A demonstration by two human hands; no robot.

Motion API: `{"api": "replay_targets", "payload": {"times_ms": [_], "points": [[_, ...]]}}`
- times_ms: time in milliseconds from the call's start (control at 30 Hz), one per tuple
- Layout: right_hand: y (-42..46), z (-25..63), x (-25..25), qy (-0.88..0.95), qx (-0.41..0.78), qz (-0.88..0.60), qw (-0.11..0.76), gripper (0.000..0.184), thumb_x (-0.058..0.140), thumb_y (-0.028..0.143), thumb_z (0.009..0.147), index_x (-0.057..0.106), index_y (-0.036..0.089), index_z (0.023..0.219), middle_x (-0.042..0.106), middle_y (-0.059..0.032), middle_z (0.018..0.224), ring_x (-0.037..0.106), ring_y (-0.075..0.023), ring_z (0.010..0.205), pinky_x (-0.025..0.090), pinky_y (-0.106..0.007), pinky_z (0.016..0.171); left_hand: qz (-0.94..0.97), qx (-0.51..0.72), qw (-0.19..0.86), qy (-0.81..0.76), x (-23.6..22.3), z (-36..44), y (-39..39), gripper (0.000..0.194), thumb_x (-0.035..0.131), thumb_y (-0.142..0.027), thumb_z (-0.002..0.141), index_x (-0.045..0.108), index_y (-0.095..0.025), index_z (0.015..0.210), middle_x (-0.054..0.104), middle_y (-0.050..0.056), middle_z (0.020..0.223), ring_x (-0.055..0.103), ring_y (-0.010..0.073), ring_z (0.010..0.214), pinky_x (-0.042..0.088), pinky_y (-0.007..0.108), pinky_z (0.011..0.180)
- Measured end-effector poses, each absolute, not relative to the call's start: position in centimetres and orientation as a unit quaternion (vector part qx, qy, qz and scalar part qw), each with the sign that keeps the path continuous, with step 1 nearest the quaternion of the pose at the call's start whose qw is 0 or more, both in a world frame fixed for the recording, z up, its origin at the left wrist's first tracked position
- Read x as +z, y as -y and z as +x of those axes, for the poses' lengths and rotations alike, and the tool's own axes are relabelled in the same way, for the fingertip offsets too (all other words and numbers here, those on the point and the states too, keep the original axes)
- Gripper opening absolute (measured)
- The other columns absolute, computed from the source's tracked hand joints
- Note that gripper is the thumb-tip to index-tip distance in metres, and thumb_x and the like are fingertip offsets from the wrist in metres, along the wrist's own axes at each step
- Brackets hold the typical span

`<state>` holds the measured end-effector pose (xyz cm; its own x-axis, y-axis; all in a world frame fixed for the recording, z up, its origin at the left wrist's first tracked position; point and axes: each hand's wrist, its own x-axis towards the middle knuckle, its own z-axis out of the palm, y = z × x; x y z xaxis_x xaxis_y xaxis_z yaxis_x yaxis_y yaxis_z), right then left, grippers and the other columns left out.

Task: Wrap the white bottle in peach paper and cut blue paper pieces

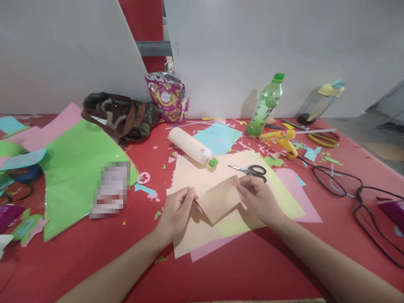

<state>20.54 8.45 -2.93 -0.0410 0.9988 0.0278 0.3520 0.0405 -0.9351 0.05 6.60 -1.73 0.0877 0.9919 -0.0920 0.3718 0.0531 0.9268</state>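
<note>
A small tan rectangle of paper (218, 201) is stretched between my two hands, tilted above a stack of coloured sheets. My left hand (176, 210) pinches its left edge, and my right hand (257, 198) grips the upper right corner with fingers closed. Beneath it lie a peach sheet (189, 235), a yellow sheet (280, 193) and a pink sheet (307, 206). Black-handled scissors (249, 169) rest on the sheets just beyond my right hand. A bottle wrapped in cream paper with a green cap (192, 147) lies on its side past the paper.
A yellow glue gun (280, 141) with a black cord (334, 189) lies at the right. Behind it stand a green drink bottle (267, 105) and a clear tumbler (320, 103). A camouflage bag (126, 118), a purple snack pouch (167, 97) and a green sheet pack (78, 168) occupy the left.
</note>
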Motion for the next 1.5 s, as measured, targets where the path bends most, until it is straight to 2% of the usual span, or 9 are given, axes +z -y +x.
{"api": "replay_targets", "payload": {"times_ms": [233, 500, 733, 900, 1033, 1133, 1233, 1400, 1500], "points": [[-8.3, 20.3, -3.0, 0.576, 0.417, -0.587, 0.387, 0.011, 0.048, 0.028, 0.073, 0.051, 0.018, 0.075, 0.048, 0.0019, 0.062, 0.043, -0.0090, 0.049, 0.036, -0.023, 0.046, 0.662, 0.265, 0.427, -0.556, -1.5, 0.2, -6.6, 0.028, 0.041, -0.037, 0.077, 0.047, -0.017, 0.058, 0.041, -0.005, 0.050, 0.038, 0.0091, 0.048, 0.029, 0.020, 0.046], [-8.3, 20.2, -3.1, 0.562, 0.431, -0.602, 0.369, 0.018, 0.054, 0.030, 0.066, 0.051, 0.018, 0.080, 0.051, 0.0004, 0.067, 0.048, -0.0118, 0.059, 0.039, -0.026, 0.054, 0.656, 0.263, 0.395, -0.587, -1.5, 0.2, -6.5, 0.029, 0.034, -0.031, 0.079, 0.042, -0.018, 0.055, 0.034, -0.006, 0.043, 0.034, 0.0085, 0.041, 0.027, 0.020, 0.043], [-8.5, 20.4, -3.0, 0.541, 0.417, -0.607, 0.406, 0.014, 0.053, 0.026, 0.066, 0.046, 0.020, 0.076, 0.046, 0.0040, 0.060, 0.047, -0.0101, 0.052, 0.037, -0.023, 0.048, 0.624, 0.299, 0.543, -0.475, -1.8, 0.1, -6.4, 0.028, 0.030, -0.036, 0.083, 0.049, -0.017, 0.080, 0.045, -0.005, 0.045, 0.046, 0.0102, 0.042, 0.037, 0.022, 0.047], [-8.2, 20.1, -3.0, 0.532, 0.498, -0.546, 0.413, 0.014, 0.053, 0.025, 0.069, 0.040, 0.021, 0.070, 0.046, 0.0068, 0.053, 0.050, -0.0096, 0.048, 0.039, -0.023, 0.047, 0.613, 0.316, 0.574, -0.442, -1.6, 0.1, -6.5, 0.030, 0.034, -0.036, 0.082, 0.050, -0.016, 0.068, 0.047, -0.002, 0.052, 0.048, 0.0102, 0.051, 0.040, 0.023, 0.054], [-7.7, 19.7, -2.6, 0.531, 0.583, -0.489, 0.373, 0.014, 0.051, 0.024, 0.071, 0.038, 0.020, 0.067, 0.047, 0.0079, 0.049, 0.048, -0.0080, 0.044, 0.037, -0.021, 0.045, 0.622, 0.329, 0.574, -0.419, -1.9, 0.3, -6.6, 0.029, 0.040, -0.039, 0.080, 0.049, -0.017, 0.095, 0.055, 0.004, 0.081, 0.053, 0.0142, 0.073, 0.044, 0.027, 0.066], [-7.4, 19.6, -2.1, 0.560, 0.612, -0.461, 0.315, 0.011, 0.050, 0.023, 0.072, 0.040, 0.019, 0.068, 0.045, 0.0079, 0.049, 0.043, -0.0061, 0.043, 0.032, -0.019, 0.042, 0.650, 0.326, 0.593, -0.346, -2.3, 0.3, -6.6, 0.045, 0.043, -0.044, 0.079, 0.037, -0.021, 0.116, 0.045, 0.010, 0.114, 0.049, 0.0192, 0.096, 0.041, 0.033, 0.081], [-7.3, 19.7, -2.0, 0.598, 0.598, -0.457, 0.275, 0.008, 0.050, 0.022, 0.073, 0.043, 0.018, 0.069, 0.042, 0.0077, 0.050, 0.040, -0.0056, 0.045, 0.029, -0.018, 0.043, 0.676, 0.316, 0.593, -0.303, -2.5, 0.3, -6.5, 0.037, 0.045, -0.045, 0.077, 0.045, -0.021, 0.106, 0.041, 0.009, 0.118, 0.041, 0.0223, 0.108, 0.035, 0.037, 0.090], [-7.3, 19.7, -2.0, 0.589, 0.603, -0.454, 0.288, 0.009, 0.050, 0.024, 0.074, 0.044, 0.018, 0.068, 0.043, 0.0058, 0.056, 0.040, -0.0063, 0.049, 0.030, -0.019, 0.045, 0.648, 0.327, 0.604, -0.329, -2.2, 0.3, -6.4, 0.021, 0.050, -0.039, 0.076, 0.047, -0.019, 0.081, 0.046, 0.009, 0.112, 0.044, 0.0217, 0.106, 0.035, 0.040, 0.089], [-7.5, 19.7, -2.0, 0.580, 0.614, -0.432, 0.315, 0.013, 0.050, 0.027, 0.074, 0.045, 0.018, 0.068, 0.051, -0.0001, 0.074, 0.046, -0.0085, 0.058, 0.036, -0.021, 0.050, 0.660, 0.325, 0.600, -0.315, -2.1, 0.4, -6.5, 0.023, 0.054, -0.037, 0.074, 0.048, -0.018, 0.086, 0.047, 0.009, 0.110, 0.043, 0.0225, 0.108, 0.034, 0.040, 0.090]]}}
